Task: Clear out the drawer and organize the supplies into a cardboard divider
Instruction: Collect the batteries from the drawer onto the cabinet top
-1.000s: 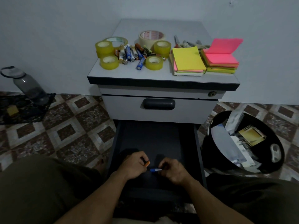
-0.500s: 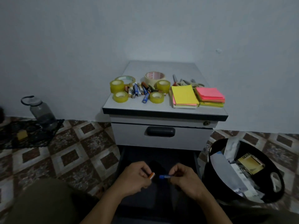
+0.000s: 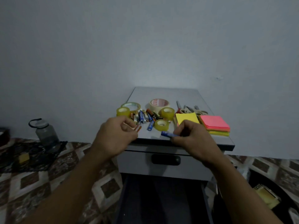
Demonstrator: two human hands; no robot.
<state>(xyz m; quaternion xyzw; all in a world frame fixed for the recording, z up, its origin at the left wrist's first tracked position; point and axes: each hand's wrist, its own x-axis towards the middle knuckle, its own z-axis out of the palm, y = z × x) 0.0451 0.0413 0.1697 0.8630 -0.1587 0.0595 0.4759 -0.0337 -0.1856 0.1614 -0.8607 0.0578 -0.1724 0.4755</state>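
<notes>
- The person's left hand (image 3: 115, 135) pinches a small orange battery (image 3: 138, 128) in its curled fingers. It is over the front left part of the tabletop (image 3: 161, 92).
- The right hand (image 3: 192, 137) holds a blue battery (image 3: 168, 134) by one end. The battery lies sideways, just over the front edge of the tabletop.
- The two hands are near each other but do not touch.
- Behind the hands is a pile of batteries (image 3: 144, 116), with yellow tape rolls (image 3: 161, 125) around it.
- A big pale tape roll (image 3: 159, 103) sits further back.
- Scissors (image 3: 187, 109) lie at the back right. In front of them are a yellow note pad (image 3: 187, 118) and a pink note pad (image 3: 214, 124), side by side.
- Under the tabletop, one drawer is closed. It has a black handle (image 3: 165, 159).
- The bottom drawer (image 3: 161, 199) stands open. It is too dark inside to tell what is in it.
- On the floor, a water bottle (image 3: 47, 135) stands to the left by the wall.
- A black bin (image 3: 275, 186) with papers in it sits to the right.
</notes>
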